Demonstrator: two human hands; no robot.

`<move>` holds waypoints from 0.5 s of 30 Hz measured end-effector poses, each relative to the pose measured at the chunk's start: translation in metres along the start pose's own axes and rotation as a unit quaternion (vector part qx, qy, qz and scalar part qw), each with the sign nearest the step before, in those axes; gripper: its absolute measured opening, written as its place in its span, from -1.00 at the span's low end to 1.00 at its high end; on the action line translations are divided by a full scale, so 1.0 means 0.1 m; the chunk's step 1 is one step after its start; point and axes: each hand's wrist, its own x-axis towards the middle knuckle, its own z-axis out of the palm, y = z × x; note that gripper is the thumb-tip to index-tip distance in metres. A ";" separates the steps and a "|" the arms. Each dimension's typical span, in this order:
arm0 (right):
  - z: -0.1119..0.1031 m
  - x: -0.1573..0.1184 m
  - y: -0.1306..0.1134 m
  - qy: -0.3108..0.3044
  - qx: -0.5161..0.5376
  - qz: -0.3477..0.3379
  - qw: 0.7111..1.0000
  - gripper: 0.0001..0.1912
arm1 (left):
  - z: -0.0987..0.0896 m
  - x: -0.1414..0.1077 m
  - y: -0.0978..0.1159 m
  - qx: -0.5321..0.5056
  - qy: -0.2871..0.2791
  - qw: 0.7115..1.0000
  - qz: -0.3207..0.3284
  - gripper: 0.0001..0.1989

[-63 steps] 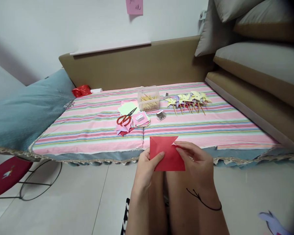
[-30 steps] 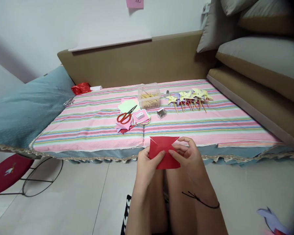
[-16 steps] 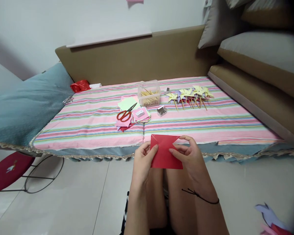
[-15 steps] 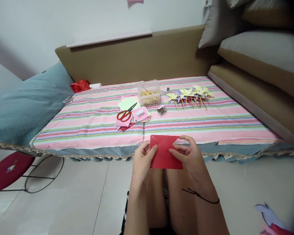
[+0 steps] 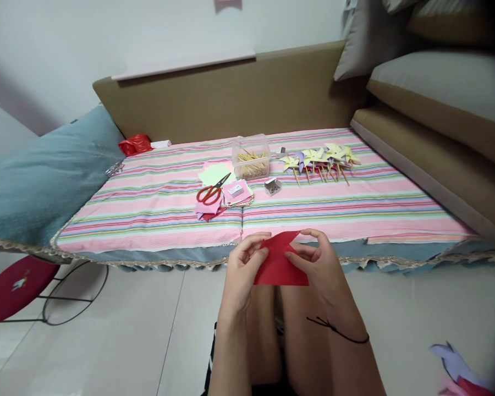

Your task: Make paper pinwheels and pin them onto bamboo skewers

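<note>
Paper (image 5: 281, 267), red and slit near its top right corner, is held up by both hands above the knees (image 5: 264, 341), in front of the couch edge. The left hand (image 5: 244, 268) has its thumb and index finger clamped on the top left part, where the edge bends up in a curve. The right hand (image 5: 318, 263) has its thumb pressed on the face near the slit and its index finger at the top right corner; its other fingers are partly hidden behind the sheet. A black cord (image 5: 338, 331) circles the right wrist.

Beyond, on a striped cloth (image 5: 140, 203), scissors (image 5: 212, 192) with red handles lie on scraps (image 5: 208, 211), their blades reaching over a green sheet (image 5: 213, 175). Just beside them is a pink stack (image 5: 243, 196) with a pale block (image 5: 235, 191) on top. A clear tub (image 5: 262, 142) holds wooden sticks (image 5: 251, 165); near it stands an opened box (image 5: 273, 187) with small metal bits inside. Pinwheels (image 5: 314, 156), yellow and purple, lie in a group further right. A red stool (image 5: 16, 289) stands on the floor at far left
</note>
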 end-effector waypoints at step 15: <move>0.01 -0.05 -0.05 -0.046 -0.033 0.013 0.998 -0.36 | -0.02 0.04 -0.07 0.023 0.019 1.000 0.002 -0.88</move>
